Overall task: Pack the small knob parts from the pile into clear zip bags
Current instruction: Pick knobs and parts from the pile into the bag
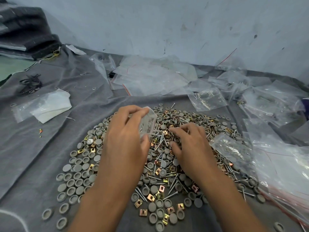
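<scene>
Left hand (127,131) pinches a small clear zip bag (148,121) above the pile (160,158) at the cloth's (41,148) middle. Right hand's (189,143) curled fingers pick at screws (160,136); a screw could get bagged with the knobs.

Soft, even, cool light with faint shadows; wide-angle bending at the edges, slight blur on the fingertips.
</scene>
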Available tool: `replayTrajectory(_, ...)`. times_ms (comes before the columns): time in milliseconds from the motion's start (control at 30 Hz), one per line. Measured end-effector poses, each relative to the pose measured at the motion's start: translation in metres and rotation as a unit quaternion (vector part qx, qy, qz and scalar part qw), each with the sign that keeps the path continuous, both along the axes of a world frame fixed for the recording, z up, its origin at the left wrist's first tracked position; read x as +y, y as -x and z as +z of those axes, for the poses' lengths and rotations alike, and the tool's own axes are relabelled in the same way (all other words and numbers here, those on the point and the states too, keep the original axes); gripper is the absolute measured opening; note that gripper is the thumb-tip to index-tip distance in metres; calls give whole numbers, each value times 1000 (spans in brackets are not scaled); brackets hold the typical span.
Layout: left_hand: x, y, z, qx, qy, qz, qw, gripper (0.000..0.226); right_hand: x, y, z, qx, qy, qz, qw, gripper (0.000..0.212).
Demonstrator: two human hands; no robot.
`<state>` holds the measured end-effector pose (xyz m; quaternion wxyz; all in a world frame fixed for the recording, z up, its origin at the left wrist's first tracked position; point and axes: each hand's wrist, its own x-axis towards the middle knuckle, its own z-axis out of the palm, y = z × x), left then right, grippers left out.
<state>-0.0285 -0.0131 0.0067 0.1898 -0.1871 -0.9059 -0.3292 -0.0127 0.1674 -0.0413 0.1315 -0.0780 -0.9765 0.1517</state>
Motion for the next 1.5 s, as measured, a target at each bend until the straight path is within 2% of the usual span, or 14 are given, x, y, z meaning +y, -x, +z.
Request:
replayTrajectory(133,0,4,-6,-33,21,-12,999,63,2,9,-6,-42,-45,13,998,53)
replayTrajectory(300,-2,7,-8,-40,-5,-12,999,60,2,8,-10,-35,-89,42,995,57)
replayTrajectory(467,0,6,-7,-42,-6,-17,999,59,0,10,-7,10,-81,36,996,39)
replayTrajectory(667,-1,6,-7,-46,-15,-15,999,58,0,8,-8,13,-58,35,998,26)
replayTrajectory(933,-1,5,-4,-49,-24,-24,998,56,10,4,0,-9,61,56,997,2)
replayTrajectory(1000,-1,5,-4,-51,-25,-24,998,56,11,4,0,-3,70,54,996,6)
replayTrajectory(1100,-1,4,-3,-53,-24,-22,998,55,11,7,-2,13,40,46,998,19)
replayTrajectory(1200,-1,4,-3,-55,-24,-21,998,55,8,10,-4,31,17,42,998,23)
replayTrajectory(1500,-1,5,-3,-56,-23,-23,998,56,-2,14,-11,75,-11,10,997,14)
